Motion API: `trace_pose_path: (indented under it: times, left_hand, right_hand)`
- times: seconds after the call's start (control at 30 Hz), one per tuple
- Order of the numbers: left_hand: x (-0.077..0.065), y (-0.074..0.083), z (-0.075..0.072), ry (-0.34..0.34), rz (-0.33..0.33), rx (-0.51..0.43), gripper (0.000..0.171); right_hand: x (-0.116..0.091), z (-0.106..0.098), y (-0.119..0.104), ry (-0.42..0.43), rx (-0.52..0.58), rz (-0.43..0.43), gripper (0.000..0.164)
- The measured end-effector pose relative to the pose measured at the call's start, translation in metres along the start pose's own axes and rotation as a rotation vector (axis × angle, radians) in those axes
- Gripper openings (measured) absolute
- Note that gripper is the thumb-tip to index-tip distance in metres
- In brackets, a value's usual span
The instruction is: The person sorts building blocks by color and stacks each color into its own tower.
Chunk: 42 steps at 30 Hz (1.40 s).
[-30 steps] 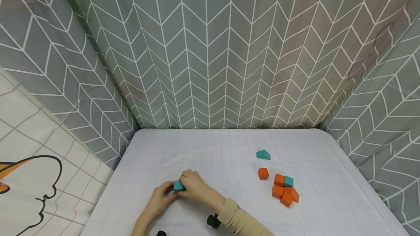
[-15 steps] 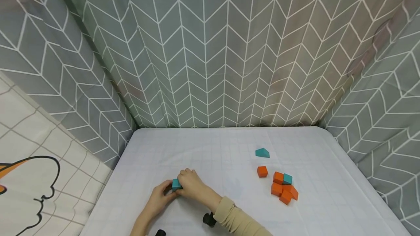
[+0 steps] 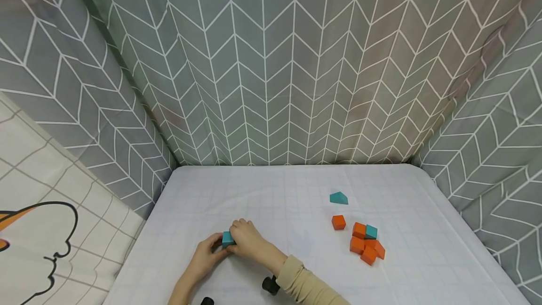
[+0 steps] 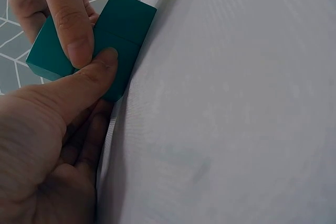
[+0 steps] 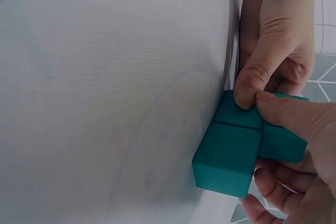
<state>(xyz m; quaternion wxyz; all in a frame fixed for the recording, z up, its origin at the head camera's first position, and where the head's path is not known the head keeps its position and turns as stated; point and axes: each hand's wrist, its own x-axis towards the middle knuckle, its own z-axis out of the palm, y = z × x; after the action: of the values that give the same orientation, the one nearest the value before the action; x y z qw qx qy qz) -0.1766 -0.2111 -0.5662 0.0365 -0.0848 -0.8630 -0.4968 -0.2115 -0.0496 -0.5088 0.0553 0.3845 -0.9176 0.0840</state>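
Pinching teal blocks [image 5: 231,148] at near left of surface [image 3: 292,187]: left hand [image 3: 204,257] and right hand [image 3: 250,241], grips crowded together. Uneven squeeze could skew them; either grip might bump other loose; lopsided release might drag side block [image 5: 283,143] out of line.

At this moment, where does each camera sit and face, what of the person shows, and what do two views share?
Head: on the head, facing forward and down over the table to the curtain; the left hand, right hand and both forearms show.
Left wrist: on that wrist, facing the held teal blocks; parts of both hands show.
Right wrist: on that wrist, facing the same teal blocks; parts of both hands show.
Shared: both wrist views show those teal blocks and both hands.
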Motion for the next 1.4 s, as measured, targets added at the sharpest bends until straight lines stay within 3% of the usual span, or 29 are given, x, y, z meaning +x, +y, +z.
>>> trace_pose_path:
  times: [0.2,0.93,1.4]
  left_hand:
    - [0.001,0.0001,-0.0002,-0.008,-0.025,-0.013,0.04]
    - [0.0002,-0.0019,0.0005,-0.02,-0.025,-0.004,0.04]
    - [0.0002,0.0015,0.0,0.001,-0.022,-0.004,0.04]
  right_hand:
    - [-0.0008,-0.0017,0.0008,0.013,0.018,-0.011,0.034]
    - [-0.0025,0.0036,0.0082,0.055,0.082,-0.054,0.035]
    - [-0.0016,0.0037,0.0092,0.066,0.053,-0.072,0.034]
